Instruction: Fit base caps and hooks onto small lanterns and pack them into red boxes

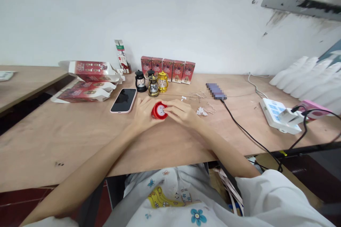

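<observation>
My left hand (144,112) is wrapped round a small red lantern (154,114), its round end turned up towards me. Set inside the red rim is a white disc (160,109) with small dark marks. The fingers of my right hand (182,112) are pinched together at the disc's right side; whatever lies between the fingertips is hidden. Just beyond my hands stand a black lantern (140,81), a bronze lantern (153,87) and a gold lantern (162,82), with another black one partly hidden behind.
Red boxes (167,70) stand along the wall. Opened cartons (87,91) and a phone (124,100) lie left. On the right are small white pieces (201,111), bent wires (198,95), a cabled phone (216,91), a power strip (279,115) and stacked white items (309,78).
</observation>
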Demonstrator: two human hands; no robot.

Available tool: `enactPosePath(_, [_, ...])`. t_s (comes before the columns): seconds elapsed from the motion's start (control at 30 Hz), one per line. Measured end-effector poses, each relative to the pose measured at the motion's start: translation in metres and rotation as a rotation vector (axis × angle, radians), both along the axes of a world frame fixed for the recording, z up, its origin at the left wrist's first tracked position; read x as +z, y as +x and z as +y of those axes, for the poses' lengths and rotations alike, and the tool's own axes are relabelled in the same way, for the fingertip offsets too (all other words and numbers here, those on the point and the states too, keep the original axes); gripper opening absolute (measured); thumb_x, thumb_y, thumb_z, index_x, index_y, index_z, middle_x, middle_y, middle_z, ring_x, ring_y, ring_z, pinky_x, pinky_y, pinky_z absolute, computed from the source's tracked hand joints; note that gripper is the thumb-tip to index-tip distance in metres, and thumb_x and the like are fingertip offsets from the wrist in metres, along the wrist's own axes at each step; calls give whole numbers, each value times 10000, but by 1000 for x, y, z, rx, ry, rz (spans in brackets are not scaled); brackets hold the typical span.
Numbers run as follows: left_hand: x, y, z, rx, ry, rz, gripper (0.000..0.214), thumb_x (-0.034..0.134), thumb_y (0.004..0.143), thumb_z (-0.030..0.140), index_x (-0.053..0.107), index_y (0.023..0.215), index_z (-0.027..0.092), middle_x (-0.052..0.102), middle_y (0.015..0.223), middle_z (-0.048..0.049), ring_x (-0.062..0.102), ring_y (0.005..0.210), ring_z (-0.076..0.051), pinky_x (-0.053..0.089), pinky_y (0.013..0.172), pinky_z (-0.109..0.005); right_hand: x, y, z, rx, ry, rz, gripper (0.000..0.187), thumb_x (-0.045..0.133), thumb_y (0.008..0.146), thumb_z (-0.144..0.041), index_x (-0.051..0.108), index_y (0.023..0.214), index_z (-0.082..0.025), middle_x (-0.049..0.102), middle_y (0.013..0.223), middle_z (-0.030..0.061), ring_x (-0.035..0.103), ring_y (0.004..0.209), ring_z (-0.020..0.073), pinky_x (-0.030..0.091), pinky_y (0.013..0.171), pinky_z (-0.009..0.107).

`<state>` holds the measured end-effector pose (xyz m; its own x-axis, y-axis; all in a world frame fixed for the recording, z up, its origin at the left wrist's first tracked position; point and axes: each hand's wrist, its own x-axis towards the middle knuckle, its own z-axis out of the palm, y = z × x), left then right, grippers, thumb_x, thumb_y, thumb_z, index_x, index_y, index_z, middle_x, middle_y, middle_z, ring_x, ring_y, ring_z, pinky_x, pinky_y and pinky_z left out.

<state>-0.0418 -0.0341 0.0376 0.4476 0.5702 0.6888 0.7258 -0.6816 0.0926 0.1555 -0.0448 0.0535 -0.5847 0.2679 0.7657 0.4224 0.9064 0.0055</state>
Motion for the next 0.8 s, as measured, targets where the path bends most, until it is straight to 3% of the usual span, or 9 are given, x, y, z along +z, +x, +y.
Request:
enactPosePath(0.33, [-1, 0, 1, -24, 35, -12, 363, 620, 745, 385, 550, 1050, 201, 677, 954, -68, 574, 870, -262, 324, 717, -370, 0, -1, -1, 32, 93, 35, 166, 476, 911, -133, 642, 913, -135, 684, 1057, 152, 651, 992, 184, 560, 821, 337])
enactPosePath(0.57, [-2, 2, 4, -9, -7, -3, 376, 648, 729, 398, 553, 1031, 194, 682, 957, -67, 577, 888, -263, 333, 723, -363, -7, -1, 5, -13, 66, 46, 165, 482, 921, -185, 642, 905, -152, 690, 1025, 121, 654, 957, 174, 561, 820, 335])
enactPosePath(0.8, [-2, 1, 4, -32, 81, -1, 394, 669, 724, 365, 560, 1042, 160, 680, 947, -78, 578, 870, -251, 330, 714, -348, -9, -1, 5, -22, 36, 30, 187, 463, 929, -187, 644, 927, -140, 679, 1047, 127, 639, 982, 185, 560, 837, 351])
